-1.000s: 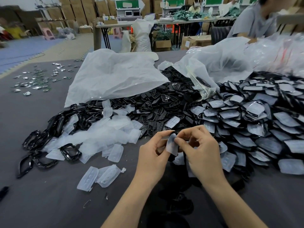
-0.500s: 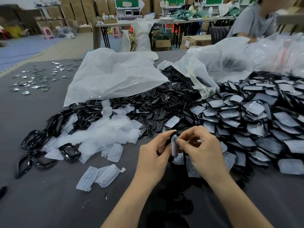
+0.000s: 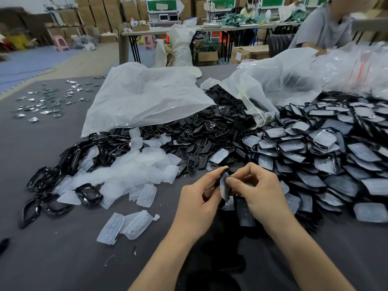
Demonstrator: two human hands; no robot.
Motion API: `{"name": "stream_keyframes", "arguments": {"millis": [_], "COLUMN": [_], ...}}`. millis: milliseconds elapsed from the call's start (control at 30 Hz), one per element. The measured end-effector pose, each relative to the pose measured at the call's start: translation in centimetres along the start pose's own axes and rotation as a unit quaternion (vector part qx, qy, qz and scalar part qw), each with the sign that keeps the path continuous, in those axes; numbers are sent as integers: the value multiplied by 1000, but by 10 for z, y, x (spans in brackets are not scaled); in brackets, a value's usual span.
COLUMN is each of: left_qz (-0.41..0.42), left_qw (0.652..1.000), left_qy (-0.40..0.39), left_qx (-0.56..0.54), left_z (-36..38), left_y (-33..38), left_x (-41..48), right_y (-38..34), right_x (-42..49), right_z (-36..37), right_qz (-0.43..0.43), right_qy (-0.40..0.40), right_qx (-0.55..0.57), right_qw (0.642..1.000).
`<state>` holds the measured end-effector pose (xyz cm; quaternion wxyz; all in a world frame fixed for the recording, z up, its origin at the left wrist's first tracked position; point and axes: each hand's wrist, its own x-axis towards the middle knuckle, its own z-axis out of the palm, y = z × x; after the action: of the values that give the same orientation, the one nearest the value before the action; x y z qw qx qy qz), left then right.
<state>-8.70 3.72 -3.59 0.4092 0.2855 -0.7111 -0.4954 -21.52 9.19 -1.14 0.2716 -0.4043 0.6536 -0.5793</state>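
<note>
Both my hands meet over the near middle of the grey table (image 3: 63, 259). My left hand (image 3: 199, 202) and my right hand (image 3: 256, 192) pinch one small piece between them: a translucent white pad (image 3: 224, 185) held edge-on against a black part that my fingers mostly hide. A heap of loose translucent pads (image 3: 130, 171) lies to the left. Black button plates (image 3: 201, 141) are piled behind my hands. To the right spreads a large pile of black pieces with pads fitted on them (image 3: 315, 156).
Black oval frames (image 3: 52, 190) trail along the left of the heaps. Two clear plastic bags (image 3: 147, 95) lie behind the piles. Small metal parts (image 3: 42, 101) are scattered far left. Another person sits at the far right corner. Boxes and worktables fill the room behind.
The pad has turned from facing me to edge-on between my fingers. Both hands have stayed in the same spot.
</note>
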Motion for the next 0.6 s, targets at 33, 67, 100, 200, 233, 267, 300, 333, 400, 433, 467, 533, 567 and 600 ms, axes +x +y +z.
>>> {"name": "stream_keyframes", "arguments": {"millis": [33,67,100,200,233,267,300,333,400,433,467,533,567,600], "left_qz": [0,2,5,6,2,-3,-10,-18,-30,-35,-38,-42,-42,-38], "left_qw": [1000,1000,1000,999,998,997,996,995,992,991,990,991,993,995], "left_qy": [-2,-3,-4,-9,-10,-12,-13,-13,-10,-9,-7,0,3,7], "left_qx": [-5,-10,-17,-53,-65,-79,-92,-102,-121,-130,-134,-125,-112,-97], "left_z": [0,0,0,1,0,0,-1,-2,-3,-4,-3,-2,-1,-1], "left_y": [0,1,2,7,8,7,7,5,4,3,3,4,4,4], "left_x": [0,0,-1,-1,-1,-1,-1,-1,0,0,-1,-1,-1,0], "right_y": [0,1,0,-1,-1,-1,-2,-2,-2,-3,-3,-5,-7,-7], "right_x": [0,0,0,0,0,0,-1,-1,-2,-2,-2,-3,-3,-4], "right_z": [0,0,-1,-3,-4,-5,-5,-5,-4,-4,-4,-3,-2,-2], "right_qz": [9,17,25,39,43,49,61,75,88,84,76,62,55,48], "right_qy": [-1,-2,-6,-30,-39,-46,-53,-58,-61,-57,-53,-52,-53,-53], "right_qx": [18,39,56,72,65,54,49,53,61,59,57,64,68,72], "right_qw": [1000,999,998,996,996,996,996,994,992,993,994,995,995,995]}}
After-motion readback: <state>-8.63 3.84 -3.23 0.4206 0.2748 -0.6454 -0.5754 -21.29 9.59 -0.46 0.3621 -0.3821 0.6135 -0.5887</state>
